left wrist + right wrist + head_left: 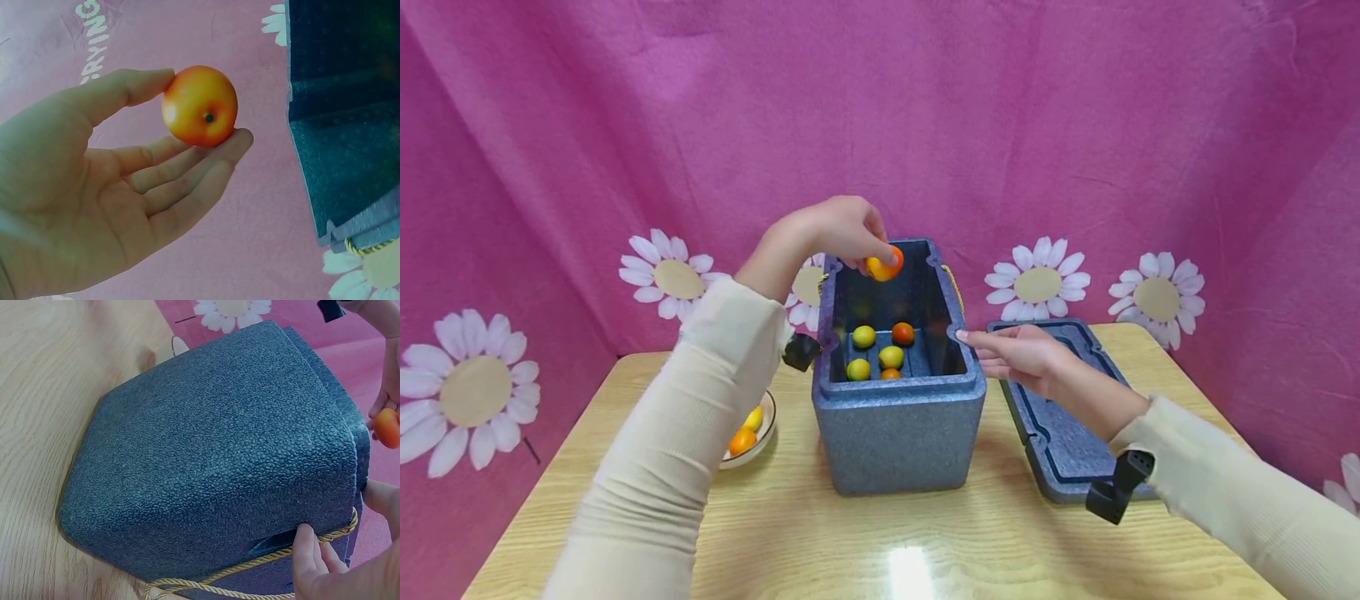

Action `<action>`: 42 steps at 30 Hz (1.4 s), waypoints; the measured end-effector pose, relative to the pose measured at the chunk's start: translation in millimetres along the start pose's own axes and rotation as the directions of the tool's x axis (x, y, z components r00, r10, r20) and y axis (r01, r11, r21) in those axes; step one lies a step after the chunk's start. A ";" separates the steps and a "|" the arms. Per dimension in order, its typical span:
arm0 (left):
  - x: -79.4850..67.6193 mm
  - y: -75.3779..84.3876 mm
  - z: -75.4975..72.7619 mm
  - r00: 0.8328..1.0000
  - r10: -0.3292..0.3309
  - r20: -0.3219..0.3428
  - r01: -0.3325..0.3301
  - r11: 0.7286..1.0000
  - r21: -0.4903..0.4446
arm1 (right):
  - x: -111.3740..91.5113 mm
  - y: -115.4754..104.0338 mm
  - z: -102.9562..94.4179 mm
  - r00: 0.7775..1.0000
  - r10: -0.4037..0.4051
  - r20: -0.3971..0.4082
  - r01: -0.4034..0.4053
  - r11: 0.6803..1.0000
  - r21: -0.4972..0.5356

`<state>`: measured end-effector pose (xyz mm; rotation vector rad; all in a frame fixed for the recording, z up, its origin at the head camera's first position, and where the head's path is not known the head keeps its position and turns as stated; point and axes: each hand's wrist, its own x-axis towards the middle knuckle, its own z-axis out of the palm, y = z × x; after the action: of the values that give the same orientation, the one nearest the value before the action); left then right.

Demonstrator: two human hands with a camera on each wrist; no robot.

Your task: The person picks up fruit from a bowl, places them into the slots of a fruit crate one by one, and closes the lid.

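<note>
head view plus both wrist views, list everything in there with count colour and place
wood-grain table: 1, pale tan, bottom of head view
daisy-print cloth: 1, pink and white, behind table
printed lettering: partly visible, white, on cloth
open rectangular textured box: 1, dark grey, mid-table
twisted cords: 2 seen, yellow, box's long sides
flat rectangular lid: 1, dark grey, right of box
round fruits in box: 5 seen, 3 yellow, 1 red, 1 orange
round bowl: 1, pale, dark rim, left of box, partly hidden
round fruits in bowl: 2 seen, yellow and orange
smooth round fruit: 1, orange-yellow, raised
sleeves: 2, cream, on both arms
wrist devices: 2, black
left hand: 1, bare, pinching raised fruit
right hand: 1, bare, touching box's right rim
</note>
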<state>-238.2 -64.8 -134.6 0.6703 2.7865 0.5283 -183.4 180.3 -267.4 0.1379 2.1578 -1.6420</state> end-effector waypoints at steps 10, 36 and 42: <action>29.2 2.0 5.7 1.000 -0.004 0.025 0.006 0.997 -0.071 | -0.4 1.5 -1.9 1.000 0.002 0.004 -0.002 1.000 -0.008; 84.0 -17.3 40.9 0.946 -0.324 -0.002 0.323 0.943 -0.078 | -4.7 -4.7 1.4 1.000 0.015 -0.011 -0.015 1.000 -0.021; 82.8 -18.9 42.9 0.936 -0.342 -0.083 0.330 0.935 -0.130 | -2.1 -7.6 0.5 1.000 0.004 0.001 -0.004 1.000 -0.008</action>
<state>-304.9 -28.7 -192.1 0.1363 2.8516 0.6598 -183.8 178.0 -259.9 0.1394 2.1617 -1.6304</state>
